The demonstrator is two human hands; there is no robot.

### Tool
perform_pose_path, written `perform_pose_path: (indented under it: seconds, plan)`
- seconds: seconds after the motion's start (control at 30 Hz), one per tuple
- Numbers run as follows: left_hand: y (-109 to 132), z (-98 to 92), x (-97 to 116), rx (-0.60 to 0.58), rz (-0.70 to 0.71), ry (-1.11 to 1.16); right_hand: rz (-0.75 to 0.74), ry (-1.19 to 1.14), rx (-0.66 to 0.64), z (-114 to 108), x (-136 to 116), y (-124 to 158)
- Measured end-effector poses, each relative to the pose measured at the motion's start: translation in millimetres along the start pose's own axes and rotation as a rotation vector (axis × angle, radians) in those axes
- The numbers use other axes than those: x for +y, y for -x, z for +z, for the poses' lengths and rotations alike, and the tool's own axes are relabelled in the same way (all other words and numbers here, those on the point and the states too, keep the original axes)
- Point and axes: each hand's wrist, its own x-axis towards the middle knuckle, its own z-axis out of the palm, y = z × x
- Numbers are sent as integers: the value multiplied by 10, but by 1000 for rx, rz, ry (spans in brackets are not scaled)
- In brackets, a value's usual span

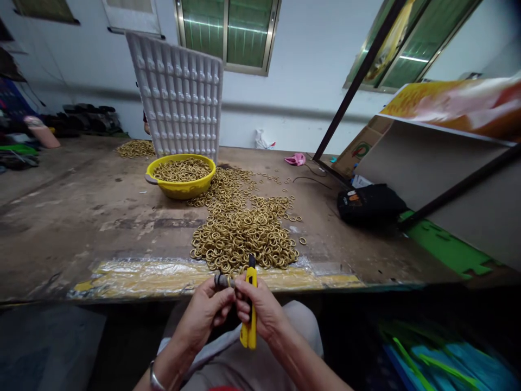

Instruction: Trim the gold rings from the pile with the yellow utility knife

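Observation:
My left hand is closed in a pinch on a small brass ring, held just in front of the bench edge. My right hand is wrapped round a yellow utility knife, its tip pointing up beside the ring. Both hands meet over my lap. A large heap of brass rings lies on the wooden bench just beyond them. Behind the heap, a yellow bowl is full of more rings.
A white moulded tray stands upright behind the bowl. Another ring pile lies at the back left. A black bag and a slanted board sit at the right. Taped plastic covers the bench's front edge.

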Motion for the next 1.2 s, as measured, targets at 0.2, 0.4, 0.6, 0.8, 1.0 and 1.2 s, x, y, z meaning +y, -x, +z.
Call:
perform_pose_path:
  seconds: [0.2,0.4,0.6,0.8,1.0,1.2]
  plan:
    - [32,33,69,-45,59,-58,-269,646,55,-35,-126,83]
    - [39,-30,94,-31,45,-117,-568,1608,42,-104,-343,231]
    - [22,-25,106,-40,71,-162,-509,1875,42,-25,-293,251]
    - [211,-9,207,-108,152,-268,-360,1982,282,-271,-421,78]
    - [222,-77,203,-120,41,-101,-462,1896,360,-500,-524,-45]
    - [53,-237,30,43,60,13,-447,1934,296,-391,-203,-220]
